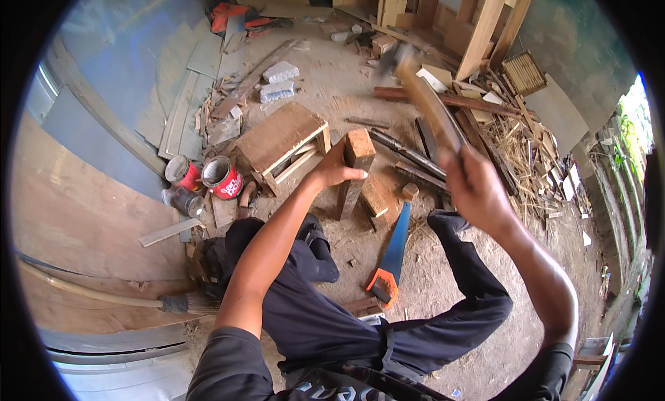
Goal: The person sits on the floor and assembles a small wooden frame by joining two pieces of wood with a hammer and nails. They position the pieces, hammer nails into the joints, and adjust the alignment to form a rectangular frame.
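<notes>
My left hand point(331, 169) is wrapped round the upper part of an upright wooden block point(359, 148), whose lower end stands near the ground between my legs. Raised to the right, my right hand point(473, 186) grips the handle of a hammer point(431, 108); its head is smeared by motion and points away from me. A shorter wooden block point(375, 197) lies just right of the upright one. In front of me on the dirt floor rests a handsaw point(395, 241) with a blue blade and an orange and black handle, its tip by a small wood offcut point(410, 191).
A low wooden stool point(280, 134) lies beyond my left hand. Red paint cans point(223, 178) and a glass jar point(187, 202) stand at the left. Grey bricks point(279, 81) sit farther back. Planks, scraps and shavings point(523, 148) heap up at the right. A broom point(173, 303) lies lower left.
</notes>
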`<state>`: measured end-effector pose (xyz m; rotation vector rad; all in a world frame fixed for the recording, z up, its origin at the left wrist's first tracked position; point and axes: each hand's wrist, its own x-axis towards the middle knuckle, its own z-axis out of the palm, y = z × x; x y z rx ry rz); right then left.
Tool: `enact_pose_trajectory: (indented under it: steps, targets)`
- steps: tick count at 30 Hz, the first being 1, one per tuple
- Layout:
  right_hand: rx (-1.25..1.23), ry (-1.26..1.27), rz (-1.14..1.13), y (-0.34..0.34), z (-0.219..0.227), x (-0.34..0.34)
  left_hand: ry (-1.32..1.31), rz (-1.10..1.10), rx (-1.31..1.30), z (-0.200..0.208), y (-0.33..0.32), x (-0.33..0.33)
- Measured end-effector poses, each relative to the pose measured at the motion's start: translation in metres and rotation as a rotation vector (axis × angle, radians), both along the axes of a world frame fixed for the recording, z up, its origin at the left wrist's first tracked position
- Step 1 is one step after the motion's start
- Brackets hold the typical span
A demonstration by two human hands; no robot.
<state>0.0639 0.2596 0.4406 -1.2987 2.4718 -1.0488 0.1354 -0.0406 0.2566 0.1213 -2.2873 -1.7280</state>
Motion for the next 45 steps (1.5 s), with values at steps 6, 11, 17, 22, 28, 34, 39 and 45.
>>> enact_pose_trajectory:
  steps: [6,11,17,22,28,34,39,45]
  targets:
    - [0.170,0.197,0.218,0.003,-0.037,0.004,-0.041,-0.012,-0.001,0.003,0.007,-0.006]
    - [-0.095,-0.095,0.032,-0.003,-0.003,0.012,-0.021,-0.012,-0.041,0.003,0.005,0.000]
    - [0.003,0.197,0.112,0.007,-0.059,-0.007,-0.013,-0.041,-0.021,-0.001,0.005,-0.008]
    - [0.026,-0.144,0.009,-0.001,-0.003,0.007,-0.084,-0.066,-0.031,0.009,0.000,0.004]
    - [0.014,0.121,0.033,0.003,-0.037,-0.014,0.039,-0.150,0.080,0.011,-0.002,-0.004]
    - [-0.110,-0.078,-0.038,-0.001,0.002,-0.009,-0.001,-0.149,0.121,0.012,-0.009,0.004]
    - [-0.020,0.100,0.071,0.002,-0.031,-0.012,0.023,-0.216,0.095,0.016,0.000,-0.004]
    - [0.075,-0.069,0.030,0.006,0.020,0.005,0.028,-0.238,0.081,0.015,-0.007,0.003]
